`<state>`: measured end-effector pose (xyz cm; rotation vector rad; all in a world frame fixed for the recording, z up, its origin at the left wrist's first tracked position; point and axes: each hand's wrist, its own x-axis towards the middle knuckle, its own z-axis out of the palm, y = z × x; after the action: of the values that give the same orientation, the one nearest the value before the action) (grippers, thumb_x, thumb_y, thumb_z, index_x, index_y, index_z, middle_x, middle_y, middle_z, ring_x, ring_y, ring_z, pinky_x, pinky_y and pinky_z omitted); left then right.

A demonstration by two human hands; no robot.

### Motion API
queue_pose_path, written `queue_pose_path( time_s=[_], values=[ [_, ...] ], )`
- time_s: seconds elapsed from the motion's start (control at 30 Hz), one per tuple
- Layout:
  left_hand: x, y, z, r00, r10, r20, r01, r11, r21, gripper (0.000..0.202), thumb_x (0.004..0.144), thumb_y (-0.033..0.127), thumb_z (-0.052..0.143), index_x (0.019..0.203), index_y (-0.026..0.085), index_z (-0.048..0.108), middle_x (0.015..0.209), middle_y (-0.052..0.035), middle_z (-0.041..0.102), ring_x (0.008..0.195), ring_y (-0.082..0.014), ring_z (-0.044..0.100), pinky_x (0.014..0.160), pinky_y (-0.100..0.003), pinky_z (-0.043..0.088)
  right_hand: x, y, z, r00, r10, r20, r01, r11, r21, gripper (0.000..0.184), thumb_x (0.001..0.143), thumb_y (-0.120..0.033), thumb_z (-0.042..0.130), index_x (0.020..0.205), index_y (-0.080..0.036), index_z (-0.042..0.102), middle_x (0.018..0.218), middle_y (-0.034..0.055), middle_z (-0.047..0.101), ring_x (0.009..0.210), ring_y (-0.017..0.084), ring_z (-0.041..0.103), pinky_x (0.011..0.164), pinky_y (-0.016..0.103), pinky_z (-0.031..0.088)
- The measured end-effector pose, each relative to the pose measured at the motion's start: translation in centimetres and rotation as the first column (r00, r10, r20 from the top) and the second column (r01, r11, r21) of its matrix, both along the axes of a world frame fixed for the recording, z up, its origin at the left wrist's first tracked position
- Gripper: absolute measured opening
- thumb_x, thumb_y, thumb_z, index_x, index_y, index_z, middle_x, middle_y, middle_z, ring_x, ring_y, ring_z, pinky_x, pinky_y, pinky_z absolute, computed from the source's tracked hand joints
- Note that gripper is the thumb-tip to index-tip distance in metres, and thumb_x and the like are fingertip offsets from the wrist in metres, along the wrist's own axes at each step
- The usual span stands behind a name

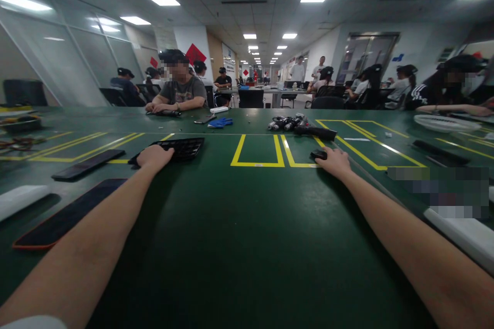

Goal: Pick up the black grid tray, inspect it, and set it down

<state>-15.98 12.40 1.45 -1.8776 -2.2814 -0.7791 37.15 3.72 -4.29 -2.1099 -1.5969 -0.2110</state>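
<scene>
My left hand [154,158] grips a black keyboard [190,149] by its left end, thumb over the top. The keyboard lies at an angle across the left yellow tape lines. Far to the right, my right hand [335,160] has its fingers closed around a small black computer mouse [318,155], at a corner of a yellow taped outline [288,151]. Most of the mouse is hidden under the fingers. Both arms stretch forward across the green table [247,236].
Left lie a dark slim case [89,164], an orange-edged dark mat [73,211] and a white object [23,200]. Ahead are blue gloves [221,122] and a heap of black cable gear [287,122]. A person [181,87] sits opposite; a white box [463,236] is at right.
</scene>
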Motion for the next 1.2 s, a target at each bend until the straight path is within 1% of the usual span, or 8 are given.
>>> queue_pose_path(
  time_s=[0.1, 0.3, 0.43, 0.7, 0.8, 0.97, 1.1, 1.2],
  values=[
    [0.9, -0.6, 0.3, 0.991, 0.128, -0.041, -0.128, 0.992, 0.02, 0.033, 0.086, 0.032, 0.041, 0.081, 0.005, 0.059, 0.081, -0.018, 0.063, 0.096, -0.0377, 0.057, 0.077, -0.048, 0.047, -1.1, -0.6, 0.3, 0.999, -0.021, 0.048, 0.019, 0.999, 0.036, 0.059, 0.076, -0.04, 0.054, 0.124, -0.007, 0.05, 0.123, 0.0296, 0.048, 0.115, 0.05, 0.038, 0.091, 0.067, 0.028],
    [6.6, -2.8, -1.6, 0.968, -0.206, -0.146, 0.222, 0.97, 0.103, 0.049, 0.084, 0.009, 0.031, 0.13, 0.006, 0.044, 0.12, -0.0161, 0.059, 0.114, -0.0238, 0.054, 0.097, -0.035, 0.042, -7.5, -3.1, 0.7, 0.964, 0.225, 0.142, -0.225, 0.974, -0.016, 0.055, 0.079, -0.04, 0.051, 0.127, -0.014, 0.049, 0.133, 0.0212, 0.045, 0.124, 0.041, 0.036, 0.101, 0.066, 0.024],
    [10.0, -3.0, -3.8, 0.795, -0.589, -0.147, 0.585, 0.808, -0.072, 0.047, 0.081, 0.01, 0.034, 0.123, 0.012, 0.055, 0.126, -0.0116, 0.058, 0.122, -0.0209, 0.049, 0.105, -0.036, 0.035, -12.7, -5.4, 0.7, 0.825, 0.558, 0.092, -0.537, 0.823, -0.185, 0.05, 0.087, -0.047, 0.037, 0.126, -0.02, 0.051, 0.138, 0.0155, 0.044, 0.13, 0.037, 0.034, 0.104, 0.067, 0.018],
    [10.8, -3.9, -3.6, 0.753, -0.637, -0.161, 0.627, 0.77, -0.116, 0.047, 0.088, 0.028, 0.037, 0.131, 0.01, 0.047, 0.137, -0.0149, 0.047, 0.128, -0.0228, 0.042, 0.108, -0.04, 0.03, -14.4, -6.2, 1.6, 0.676, 0.736, 0.046, -0.715, 0.67, -0.201, 0.052, 0.089, -0.046, 0.034, 0.128, -0.015, 0.049, 0.135, 0.0154, 0.047, 0.126, 0.03, 0.042, 0.106, 0.05, 0.034],
    [12.3, -6.8, -3.2, 0.665, -0.712, -0.225, 0.717, 0.693, -0.073, 0.043, 0.09, 0.031, 0.038, 0.127, 0.012, 0.051, 0.135, -0.0141, 0.05, 0.129, -0.0233, 0.041, 0.107, -0.043, 0.031, -12.3, -5.2, 1.8, 0.724, 0.659, 0.205, -0.647, 0.751, -0.131, 0.047, 0.087, -0.041, 0.04, 0.126, -0.017, 0.051, 0.137, 0.0143, 0.045, 0.13, 0.032, 0.035, 0.109, 0.054, 0.026],
    [15.0, -12.2, -3.3, 0.398, -0.895, -0.202, 0.869, 0.439, -0.229, 0.039, 0.092, 0.039, 0.039, 0.117, 0.017, 0.058, 0.129, -0.0107, 0.055, 0.119, -0.0213, 0.05, 0.101, -0.038, 0.038, -5.8, -3.3, 1.3, 0.919, 0.199, 0.341, -0.219, 0.976, 0.02, 0.051, 0.085, -0.037, 0.042, 0.13, -0.014, 0.046, 0.142, 0.017, 0.037, 0.133, 0.038, 0.025, 0.108, 0.061, 0.015],
    [15.7, -13.2, -3.1, 0.408, -0.887, -0.218, 0.87, 0.45, -0.202, 0.035, 0.093, 0.034, 0.039, 0.115, 0.014, 0.058, 0.123, -0.0107, 0.058, 0.114, -0.0199, 0.052, 0.099, -0.035, 0.04, -2.3, -2.5, 0.4, 0.98, 0.074, 0.185, -0.04, 0.983, -0.181, 0.054, 0.086, -0.044, 0.034, 0.132, -0.018, 0.044, 0.139, 0.0162, 0.04, 0.128, 0.038, 0.032, 0.099, 0.057, 0.033],
    [15.3, -11.8, -2.7, 0.529, -0.796, -0.294, 0.804, 0.581, -0.126, 0.033, 0.093, 0.029, 0.037, 0.114, 0.013, 0.056, 0.116, -0.0116, 0.059, 0.107, -0.0212, 0.053, 0.094, -0.035, 0.042, -2.1, -2.2, 0.1, 0.979, 0.094, 0.179, -0.054, 0.975, -0.218, 0.054, 0.087, -0.041, 0.03, 0.134, -0.016, 0.041, 0.138, 0.017, 0.04, 0.126, 0.039, 0.032, 0.097, 0.053, 0.036]
  ],
)
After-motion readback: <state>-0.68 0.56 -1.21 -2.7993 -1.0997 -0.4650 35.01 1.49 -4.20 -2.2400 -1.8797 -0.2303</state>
